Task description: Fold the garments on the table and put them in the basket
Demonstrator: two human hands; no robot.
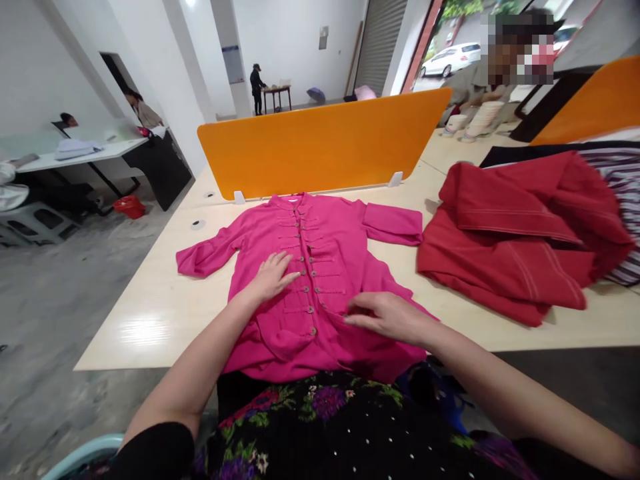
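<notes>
The counter [150, 320] carries my pink button-front shirt [325, 267], spread face up with its hem hanging over the near edge, and a red garment [520, 247] lies just beside it. My left hand [273, 275] rests flat, grip wide and holding nothing, beside the button placket [307, 267]. My right hand [390, 315] lies equally flat and empty on the lower front; smoothing goes best, I judge, stroking outward from the placket.
</notes>
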